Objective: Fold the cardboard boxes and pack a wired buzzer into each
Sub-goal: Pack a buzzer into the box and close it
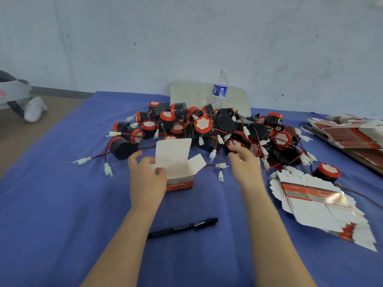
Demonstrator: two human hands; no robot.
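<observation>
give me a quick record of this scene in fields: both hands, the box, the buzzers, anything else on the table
left hand: grips the left side of the open box
right hand: fingertips at the near edge of the buzzer pile; grip unclear
box state: folded, upright, lid flap up, no buzzer seen inside
flat boxes: fanned stack right of the hands
other: black pen near the person; water bottle behind the pile; blue cloth underneath
</observation>
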